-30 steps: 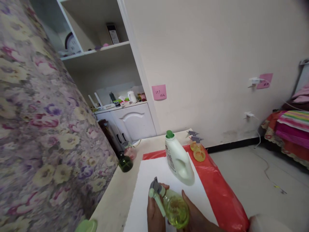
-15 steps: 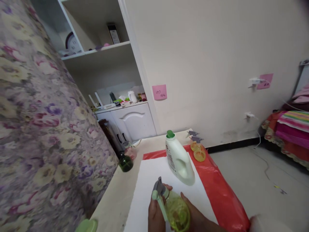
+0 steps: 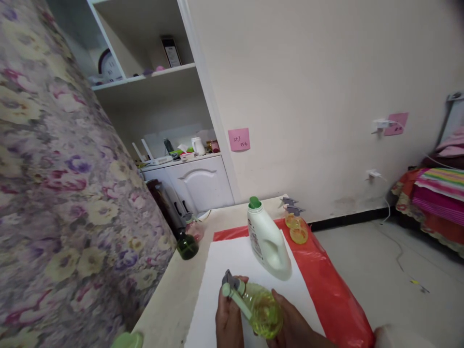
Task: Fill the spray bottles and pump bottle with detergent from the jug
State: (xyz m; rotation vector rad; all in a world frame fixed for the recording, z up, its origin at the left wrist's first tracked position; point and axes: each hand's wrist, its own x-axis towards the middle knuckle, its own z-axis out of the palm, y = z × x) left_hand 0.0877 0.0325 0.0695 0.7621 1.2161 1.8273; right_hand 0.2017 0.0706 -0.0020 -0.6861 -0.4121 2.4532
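Note:
Between my two hands is a clear spray bottle (image 3: 266, 311) with yellow-green liquid and a grey trigger head, tilted over the white sheet. My left hand (image 3: 229, 316) is closed around the neck and grey head, with a pale green stick-like part (image 3: 237, 302) lying along the bottle's side by it. My right hand (image 3: 295, 324) wraps the base of the bottle from the right. Just beyond stands a large pale green jug (image 3: 270, 246) with a handle and a dark green top. Some fingers are hidden behind the bottle.
White paper (image 3: 221, 261) lies on a red cover (image 3: 329, 280) on the table. Two yellow spray bottles (image 3: 298, 232) stand at the back right. A dark green bottle (image 3: 187, 246) and a pink bottle (image 3: 195, 228) are at the left edge. A pale green object (image 3: 127, 340) sits at the near left.
The spray bottle has tipped further over, its head moving left and down toward the horizontal. My left hand has shifted slightly left with it. The jug stays put.

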